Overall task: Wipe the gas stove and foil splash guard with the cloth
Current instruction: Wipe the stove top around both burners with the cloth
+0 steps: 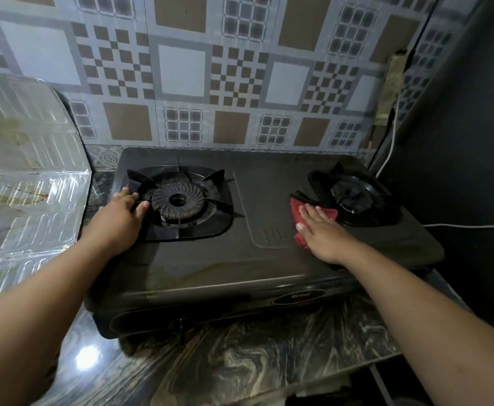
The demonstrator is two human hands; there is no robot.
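Head view — where are my hands sitting?

— Your right hand (321, 230) is lying flat on the red cloth (313, 213), fingers stretched out and close together, pressing it onto the top of the gas stove (239, 259) rather than gripping it. The cloth is lying between the two burners, touching the left edge of the right burner grate (354, 197).

— And the left?

— Your left hand (119, 221) is resting on the stove's left side, fingers curled loosely over the near-left corner of the left burner grate (181, 200), fingertips reaching toward the ribbed burner ring (178, 202). You are not closing it around anything that can be made out.

— Where is the foil splash guard?

— The foil splash guard (29, 171) is standing off to your left, just beside the stove, folded in panels and showing brownish stains. Neither hand is touching it.

— What is the stove sitting on?

— It is sitting on a dark marbled counter (239, 361), backed by a patterned tile wall (181, 68). A white cable (392, 142) is running down the wall at the right, behind the stove.
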